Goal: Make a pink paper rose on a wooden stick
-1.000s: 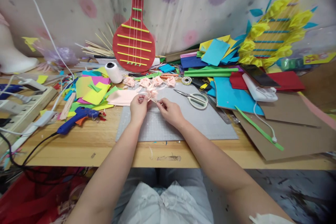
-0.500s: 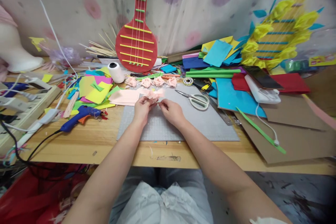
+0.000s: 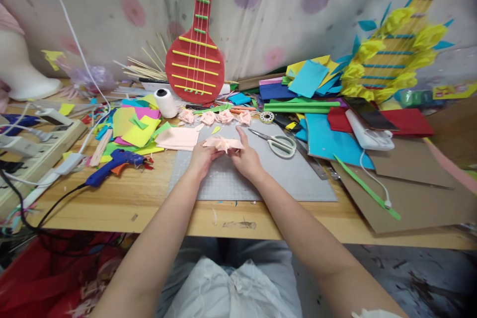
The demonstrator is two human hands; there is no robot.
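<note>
A pale pink paper flower (image 3: 224,144) with a loose strip spreading to both sides is held over the grey cutting mat (image 3: 283,179). My left hand (image 3: 203,159) pinches its left side from below, fingers curled under. On the other side my right hand (image 3: 246,158) grips it, the thumb raised along the edge. Several finished pink paper flowers (image 3: 225,117) lie in a row behind my hands. A stack of pink paper sheets (image 3: 177,138) lies left of the flower. Scissors (image 3: 279,145) with pale handles rest on the mat to the right.
A blue glue gun (image 3: 117,164) lies at left, near a power strip (image 3: 37,169) with cables. A white thread spool (image 3: 166,103) stands behind. A red paper lute (image 3: 196,67) leans at the back. Cardboard (image 3: 402,198) and coloured sheets (image 3: 331,134) lie at right.
The pink paper between my hands has turned and spread into a wider, flatter strip. My right thumb has lifted up, and a small yellow-green scrap behind the flower has come into view.
</note>
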